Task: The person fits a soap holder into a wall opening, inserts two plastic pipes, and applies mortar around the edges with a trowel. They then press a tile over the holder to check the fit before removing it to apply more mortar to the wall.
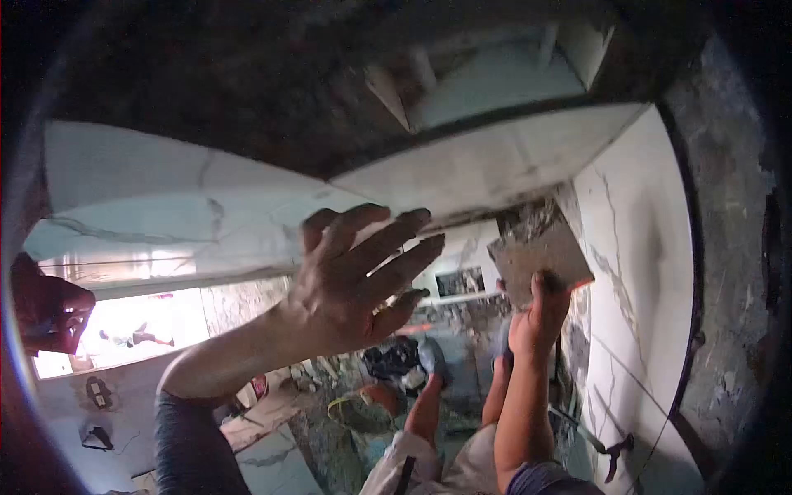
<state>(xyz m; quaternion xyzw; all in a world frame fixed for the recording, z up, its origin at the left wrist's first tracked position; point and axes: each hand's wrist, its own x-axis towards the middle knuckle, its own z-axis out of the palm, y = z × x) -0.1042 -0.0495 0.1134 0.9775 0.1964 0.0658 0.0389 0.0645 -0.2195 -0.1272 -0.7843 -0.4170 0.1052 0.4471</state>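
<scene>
My left hand (355, 276) is raised in front of the marble-patterned wall tiles (223, 198), its fingers spread and nothing held in them. In my right hand (536, 322) is a square piece of tile (540, 260), gripped at its lower edge with the thumb across its face. Rough grey mortar covers the upper corner of the piece, and a reddish edge shows beside the thumb. Behind it, a strip of bare, broken wall runs between white tiled surfaces. The fingers on the far side of the piece are mostly hidden.
A bright opening (136, 330) lies at the left, with a dark reddish shape (58, 309) beside it. Below are a bucket (363, 410), a black bag (389, 361) and rubble around my feet. A hammer (615, 452) is at the lower right, by the white tiled wall (639, 247).
</scene>
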